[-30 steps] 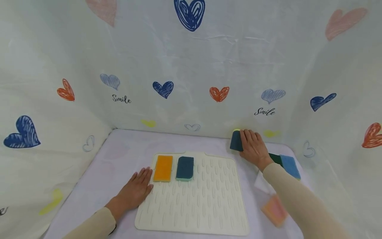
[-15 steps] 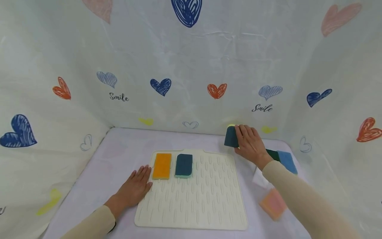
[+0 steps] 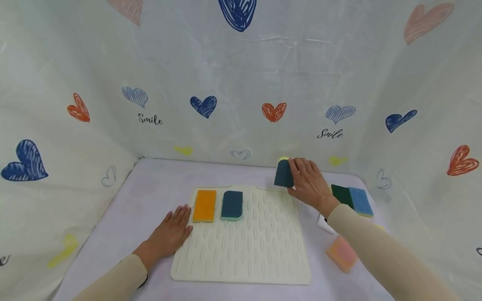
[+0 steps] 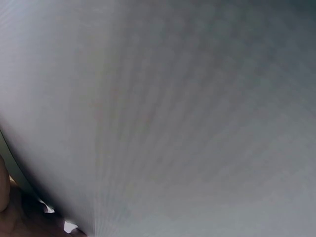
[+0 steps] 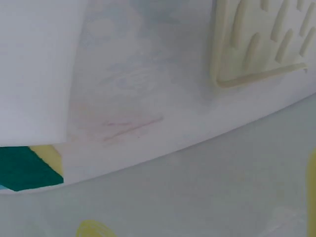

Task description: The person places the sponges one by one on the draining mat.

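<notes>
My right hand [image 3: 309,182] grips a dark blue sponge [image 3: 284,174] with a yellow layer showing at its top, held upright over the far right corner of a cream ridged mat [image 3: 244,251]. At the mat's left edge, my left hand [image 3: 168,232] rests flat with its fingers straight. Two sponges lie side by side on the mat: an orange one [image 3: 204,206] and a dark blue one [image 3: 232,205] with a pale green underside. Neither the held sponge nor the right hand can be made out clearly in the right wrist view. The left wrist view is mostly a grey blur.
Right of the mat lie a dark green sponge [image 3: 342,195], a light blue sponge [image 3: 360,201], a white block [image 3: 325,224] and a pink-orange sponge [image 3: 342,253]. My right sleeve covers part of this group. A curtain [image 3: 211,138] printed with hearts hangs behind the table [image 3: 158,175].
My right hand has carried the dark blue sponge leftward, from beside the mat to over its far right corner. More of the green sponge shows. My left hand keeps its place.
</notes>
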The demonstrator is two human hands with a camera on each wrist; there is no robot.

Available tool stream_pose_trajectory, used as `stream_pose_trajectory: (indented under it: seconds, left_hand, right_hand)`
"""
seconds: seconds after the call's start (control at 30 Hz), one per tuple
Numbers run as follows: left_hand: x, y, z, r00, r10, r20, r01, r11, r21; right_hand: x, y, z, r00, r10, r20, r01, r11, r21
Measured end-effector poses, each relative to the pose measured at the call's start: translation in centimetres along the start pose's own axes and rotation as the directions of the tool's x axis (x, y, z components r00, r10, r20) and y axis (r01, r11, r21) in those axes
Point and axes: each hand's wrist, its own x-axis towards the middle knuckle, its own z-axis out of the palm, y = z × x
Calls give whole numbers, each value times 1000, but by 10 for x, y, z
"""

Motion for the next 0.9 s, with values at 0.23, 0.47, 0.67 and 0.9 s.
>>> stream_pose_trajectory:
  seconds: [0.23,0.47,0.67,0.9]
  left_hand:
    - [0,-1,-2,1000,-2,1,2,1000,2]
    - [1,1,-3,1000,-10,-4,10,1000,-3]
    - [1,2,-2,1000,-13,-3,13,1000,2]
    - [1,2,-2,1000,-23,12,23,1000,2]
  right_hand:
    - [1,-14,-5,998,-33,-61,34,999,28]
    - [-1,-35,-7,997,-19,-73,26,995,100]
    - [-4,-56,-4,997,-35,-64,43,989,139]
    - [-5,-73,-1,997,-79,26,70,968,240]
